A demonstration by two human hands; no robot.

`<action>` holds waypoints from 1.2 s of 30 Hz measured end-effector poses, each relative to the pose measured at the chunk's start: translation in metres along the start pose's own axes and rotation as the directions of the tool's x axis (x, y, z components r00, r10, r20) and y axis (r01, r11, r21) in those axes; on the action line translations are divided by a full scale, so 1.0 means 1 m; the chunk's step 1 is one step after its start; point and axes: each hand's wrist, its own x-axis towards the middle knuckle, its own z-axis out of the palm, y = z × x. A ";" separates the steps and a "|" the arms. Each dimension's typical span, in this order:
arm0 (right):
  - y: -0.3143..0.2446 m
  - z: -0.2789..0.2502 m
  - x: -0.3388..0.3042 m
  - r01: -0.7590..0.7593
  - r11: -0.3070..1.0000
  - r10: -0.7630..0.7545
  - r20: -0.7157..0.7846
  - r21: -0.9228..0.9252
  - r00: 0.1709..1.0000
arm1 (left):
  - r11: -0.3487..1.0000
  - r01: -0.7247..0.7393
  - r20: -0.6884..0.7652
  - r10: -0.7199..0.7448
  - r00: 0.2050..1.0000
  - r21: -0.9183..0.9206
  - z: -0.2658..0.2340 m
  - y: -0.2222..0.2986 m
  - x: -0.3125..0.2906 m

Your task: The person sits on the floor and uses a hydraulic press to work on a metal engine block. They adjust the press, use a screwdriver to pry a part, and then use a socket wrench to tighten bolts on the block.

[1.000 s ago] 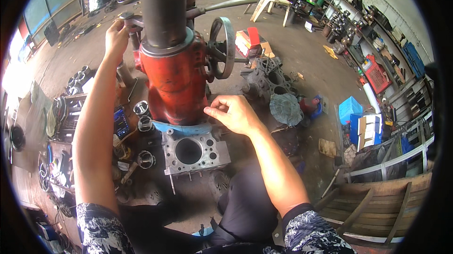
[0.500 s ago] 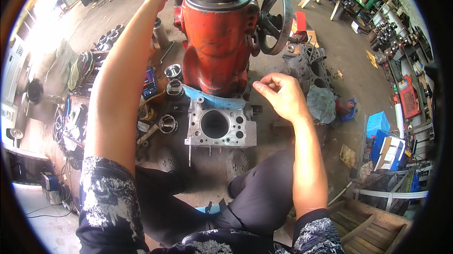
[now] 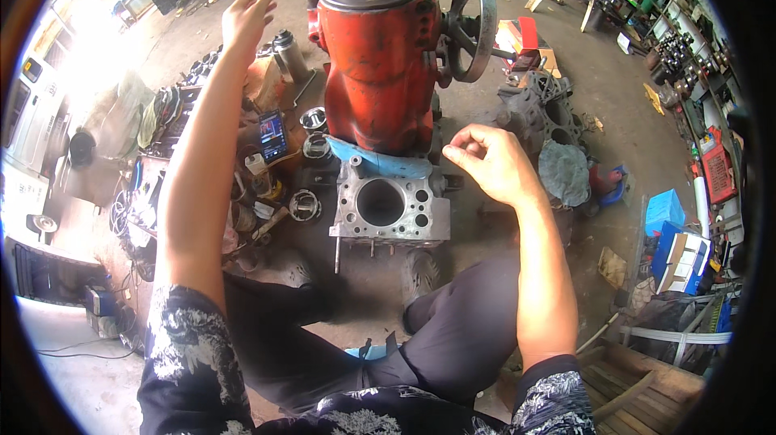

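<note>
A red boring machine (image 3: 376, 71) stands upright in front of me, with a dark cylindrical column at its top and a metal handwheel (image 3: 473, 27) on its right side. Below it sits a grey engine block (image 3: 347, 221) with one large round bore. Blue cloth (image 3: 380, 162) lies between block and machine. My left hand (image 3: 249, 21) is raised to the left of the machine's upper part, fingers stretched out, touching nothing. Right of the block, in mid-air, my right hand (image 3: 495, 162) has its fingers curled toward the thumb; no object shows in it.
Several pistons (image 3: 305, 205) and a phone-like screen (image 3: 273, 136) lie to the left, near a metal flask (image 3: 288, 53). To the right rest a dark engine casting (image 3: 558, 107) and blue boxes (image 3: 677, 249). A wooden crate (image 3: 647, 386) stands at the lower right.
My left hand has come off the upper left part of the machine and moved left, its fingers opening out. My right hand keeps its curled pose. The view has shifted slightly.
</note>
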 end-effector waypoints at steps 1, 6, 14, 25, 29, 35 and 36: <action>0.000 0.001 -0.001 0.018 1.000 -0.018 0.001 -0.008 1.000 | 1.000 0.018 0.022 -0.018 1.000 0.010 -0.016 0.006 -0.020; -0.020 0.013 -0.009 0.120 0.987 -0.126 -0.062 -0.103 0.990 | 0.989 0.082 0.121 -0.097 0.988 0.122 -0.076 0.035 -0.113; -0.064 0.030 -0.009 0.269 0.928 -0.282 -0.011 -0.258 0.959 | 0.955 0.087 0.173 -0.140 0.975 0.285 -0.048 -0.001 -0.221; -0.037 0.060 0.015 0.091 0.938 -0.077 0.054 -0.334 0.996 | 0.821 -0.089 0.448 -0.215 0.868 0.565 -0.012 -0.053 -0.260; -0.038 0.064 0.020 0.086 0.935 -0.054 0.100 -0.345 0.993 | 0.803 -0.062 0.470 -0.283 0.836 0.593 -0.005 -0.065 -0.257; -0.035 0.075 0.023 0.096 0.937 -0.052 0.137 -0.337 0.989 | 0.800 -0.076 0.474 -0.272 0.838 0.595 -0.001 -0.076 -0.259; -0.034 0.075 0.023 0.080 0.937 -0.034 0.139 -0.340 0.990 | 0.802 -0.080 0.469 -0.262 0.844 0.592 0.000 -0.077 -0.260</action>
